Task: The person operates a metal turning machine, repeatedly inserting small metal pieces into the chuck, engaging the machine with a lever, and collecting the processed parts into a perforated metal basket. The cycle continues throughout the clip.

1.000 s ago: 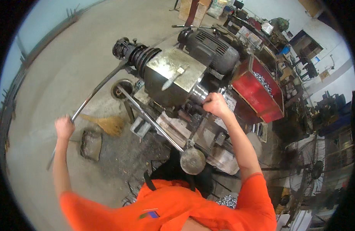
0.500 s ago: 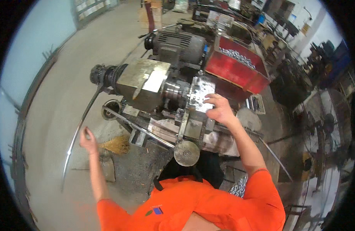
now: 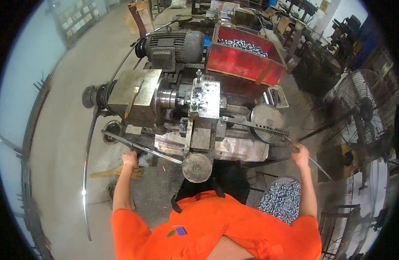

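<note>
My right hand (image 3: pixel 300 156) is closed round a thin metal lever (image 3: pixel 322 170) at the right of a small lathe. That lever joins a perforated bar (image 3: pixel 255 125) beside a round plate (image 3: pixel 267 119). My left hand (image 3: pixel 130 160) is curled just below a polished lever (image 3: pixel 158 153) on the near side; its fingertips are hidden, so what it holds cannot be made out. Between the hands stand the spindle chuck (image 3: pixel 168 99), a metal tool block (image 3: pixel 211 97) littered with chips, and a round disc (image 3: pixel 197 168).
A red bin (image 3: pixel 238 63) of small metal parts stands behind the lathe, next to a motor (image 3: pixel 177 48). More shiny parts fill a container (image 3: pixel 280 200) by my right arm. A straw broom (image 3: pixel 117 172) lies near my left hand. A long rod (image 3: pixel 85 173) hangs at left; a fan (image 3: pixel 359 104) stands right.
My right hand has left the tool block and moved right and nearer, onto the thin lever. My left hand has moved right, close to the polished lever. The view has shifted.
</note>
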The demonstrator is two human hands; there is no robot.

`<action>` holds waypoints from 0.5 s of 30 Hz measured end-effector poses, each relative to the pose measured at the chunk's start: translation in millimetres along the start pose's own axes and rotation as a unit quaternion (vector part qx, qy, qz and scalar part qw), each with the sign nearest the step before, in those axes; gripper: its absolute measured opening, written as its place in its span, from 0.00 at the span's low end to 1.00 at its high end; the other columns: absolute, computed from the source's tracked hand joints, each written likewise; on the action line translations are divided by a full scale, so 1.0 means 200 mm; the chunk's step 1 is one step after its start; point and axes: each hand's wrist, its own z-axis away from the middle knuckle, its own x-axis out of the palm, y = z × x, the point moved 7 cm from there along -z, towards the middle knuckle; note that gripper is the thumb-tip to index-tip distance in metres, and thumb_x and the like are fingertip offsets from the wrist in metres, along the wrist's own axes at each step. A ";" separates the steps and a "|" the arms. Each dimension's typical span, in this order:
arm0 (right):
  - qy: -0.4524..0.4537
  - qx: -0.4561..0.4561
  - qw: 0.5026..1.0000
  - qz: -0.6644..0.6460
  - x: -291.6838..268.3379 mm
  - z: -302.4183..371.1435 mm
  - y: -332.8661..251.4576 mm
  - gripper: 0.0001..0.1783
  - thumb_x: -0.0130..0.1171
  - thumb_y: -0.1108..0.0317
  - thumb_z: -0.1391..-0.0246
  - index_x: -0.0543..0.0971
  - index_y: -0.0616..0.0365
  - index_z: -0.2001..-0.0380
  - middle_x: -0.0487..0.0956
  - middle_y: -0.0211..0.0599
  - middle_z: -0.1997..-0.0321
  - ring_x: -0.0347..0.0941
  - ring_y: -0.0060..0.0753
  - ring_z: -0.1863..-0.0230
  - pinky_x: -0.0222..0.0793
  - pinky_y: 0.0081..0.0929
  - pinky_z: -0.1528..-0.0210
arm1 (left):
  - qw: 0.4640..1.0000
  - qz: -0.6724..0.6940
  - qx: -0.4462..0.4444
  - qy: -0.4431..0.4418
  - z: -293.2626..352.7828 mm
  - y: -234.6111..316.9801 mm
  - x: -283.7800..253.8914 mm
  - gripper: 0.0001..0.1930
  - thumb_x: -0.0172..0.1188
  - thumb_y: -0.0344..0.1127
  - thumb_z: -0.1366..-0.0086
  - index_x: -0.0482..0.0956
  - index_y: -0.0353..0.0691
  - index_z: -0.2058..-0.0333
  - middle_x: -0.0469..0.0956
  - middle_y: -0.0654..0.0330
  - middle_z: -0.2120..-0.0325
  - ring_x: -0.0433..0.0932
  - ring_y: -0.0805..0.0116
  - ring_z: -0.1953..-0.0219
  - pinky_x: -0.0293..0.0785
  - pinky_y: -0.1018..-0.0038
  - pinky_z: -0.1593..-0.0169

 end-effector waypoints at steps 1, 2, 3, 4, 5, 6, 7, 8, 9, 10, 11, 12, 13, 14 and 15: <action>0.007 0.025 0.998 0.058 0.03 0.00 0.14 0.27 0.58 0.69 0.72 0.78 0.58 0.60 0.76 0.49 0.56 0.71 0.48 0.52 0.66 0.35 0.49 | 0.995 0.089 -0.028 0.024 0.03 -0.05 -0.02 0.14 0.65 0.40 0.54 0.79 0.41 0.69 0.79 0.54 0.72 0.78 0.57 0.66 0.74 0.64 0.64; 0.015 0.025 0.996 0.084 0.05 0.01 0.32 0.29 0.58 0.69 0.72 0.76 0.58 0.57 0.76 0.49 0.54 0.70 0.48 0.52 0.66 0.36 0.49 | 0.981 0.179 -0.053 0.049 0.05 -0.10 -0.04 0.15 0.65 0.41 0.53 0.79 0.40 0.67 0.79 0.53 0.73 0.78 0.56 0.67 0.74 0.64 0.65; 0.025 0.026 0.993 0.110 0.07 0.04 0.51 0.31 0.59 0.69 0.72 0.75 0.58 0.54 0.75 0.49 0.53 0.70 0.49 0.51 0.66 0.36 0.49 | 0.958 0.268 -0.077 0.074 0.06 -0.15 -0.06 0.16 0.65 0.41 0.53 0.79 0.39 0.66 0.79 0.53 0.73 0.78 0.55 0.68 0.73 0.64 0.65; 0.008 0.064 0.985 0.157 0.10 0.06 0.70 0.31 0.59 0.68 0.71 0.74 0.58 0.54 0.75 0.49 0.55 0.70 0.50 0.52 0.66 0.38 0.50 | 0.947 0.297 -0.107 0.063 0.05 -0.21 -0.06 0.18 0.64 0.39 0.51 0.77 0.38 0.61 0.78 0.51 0.75 0.78 0.54 0.71 0.72 0.63 0.64; -0.011 0.099 0.974 0.202 0.13 0.06 0.84 0.30 0.59 0.67 0.70 0.73 0.58 0.55 0.75 0.49 0.56 0.70 0.51 0.53 0.67 0.39 0.51 | 0.933 0.330 -0.097 0.105 0.05 -0.30 -0.08 0.16 0.63 0.38 0.47 0.77 0.36 0.62 0.78 0.50 0.77 0.77 0.59 0.77 0.74 0.66 0.70; -0.016 0.119 0.967 0.226 0.13 0.06 0.95 0.28 0.59 0.68 0.69 0.73 0.58 0.57 0.75 0.48 0.58 0.70 0.52 0.54 0.67 0.40 0.52 | 0.869 0.465 -0.130 0.109 0.04 -0.38 -0.07 0.15 0.61 0.39 0.45 0.77 0.34 0.62 0.78 0.51 0.77 0.77 0.62 0.80 0.74 0.69 0.74; -0.023 0.140 0.958 0.249 0.13 0.07 0.97 0.25 0.58 0.68 0.69 0.73 0.58 0.59 0.75 0.48 0.60 0.70 0.52 0.55 0.67 0.41 0.53 | 0.784 0.589 -0.160 0.111 0.03 -0.41 -0.12 0.15 0.60 0.39 0.43 0.77 0.33 0.62 0.78 0.51 0.78 0.76 0.64 0.82 0.74 0.72 0.77; -0.002 0.135 0.953 0.270 0.13 0.08 0.96 0.19 0.56 0.67 0.66 0.73 0.58 0.64 0.75 0.47 0.62 0.70 0.50 0.56 0.67 0.41 0.54 | 0.733 0.640 -0.170 0.154 0.05 -0.42 -0.20 0.19 0.56 0.43 0.38 0.75 0.29 0.62 0.78 0.51 0.78 0.75 0.68 0.85 0.72 0.77 0.82; 0.002 0.148 0.952 0.266 0.14 0.10 0.98 0.19 0.56 0.67 0.66 0.73 0.58 0.65 0.76 0.47 0.63 0.71 0.50 0.57 0.68 0.41 0.55 | 0.709 0.662 -0.187 0.154 0.05 -0.39 -0.29 0.20 0.55 0.45 0.38 0.74 0.27 0.62 0.78 0.51 0.78 0.75 0.68 0.85 0.73 0.77 0.81; 0.005 0.163 0.951 0.264 0.15 0.12 1.02 0.18 0.56 0.66 0.66 0.73 0.58 0.66 0.76 0.46 0.64 0.72 0.50 0.58 0.68 0.41 0.56 | 0.684 0.683 -0.204 0.152 0.04 -0.36 -0.36 0.22 0.55 0.46 0.38 0.73 0.26 0.61 0.78 0.50 0.78 0.75 0.67 0.85 0.73 0.77 0.81; 0.009 0.175 0.949 0.262 0.16 0.14 1.04 0.17 0.56 0.65 0.66 0.74 0.58 0.68 0.77 0.46 0.64 0.73 0.50 0.59 0.69 0.41 0.57 | 0.658 0.704 -0.222 0.150 0.03 -0.33 -0.41 0.23 0.54 0.47 0.38 0.72 0.25 0.61 0.78 0.50 0.78 0.76 0.67 0.85 0.73 0.77 0.81; 0.001 0.199 0.942 0.270 0.17 0.18 1.01 0.15 0.57 0.62 0.67 0.75 0.56 0.71 0.78 0.47 0.68 0.74 0.50 0.64 0.70 0.42 0.60 | 0.661 0.702 -0.233 0.129 0.02 -0.30 -0.43 0.26 0.54 0.49 0.38 0.71 0.24 0.60 0.78 0.49 0.78 0.76 0.65 0.85 0.73 0.77 0.82; -0.005 0.194 0.948 0.252 0.20 0.23 0.92 0.15 0.57 0.62 0.67 0.75 0.57 0.72 0.78 0.47 0.69 0.75 0.51 0.65 0.70 0.43 0.61 | 0.657 0.709 -0.233 0.104 0.00 -0.33 -0.36 0.26 0.55 0.50 0.39 0.70 0.26 0.60 0.77 0.50 0.79 0.76 0.63 0.85 0.75 0.75 0.81; -0.008 0.194 0.951 0.240 0.20 0.33 0.84 0.15 0.58 0.62 0.68 0.76 0.57 0.73 0.78 0.48 0.70 0.75 0.51 0.66 0.71 0.43 0.62 | 0.663 0.695 -0.257 0.102 -0.01 -0.30 -0.36 0.24 0.55 0.49 0.39 0.71 0.27 0.61 0.77 0.50 0.78 0.76 0.63 0.85 0.76 0.73 0.81; -0.009 0.194 0.954 0.229 0.18 0.44 0.76 0.15 0.58 0.61 0.69 0.76 0.57 0.73 0.78 0.48 0.71 0.75 0.52 0.67 0.71 0.43 0.63 | 0.667 0.683 -0.280 0.101 -0.01 -0.24 -0.36 0.23 0.55 0.48 0.40 0.71 0.28 0.63 0.77 0.51 0.77 0.76 0.62 0.84 0.77 0.72 0.81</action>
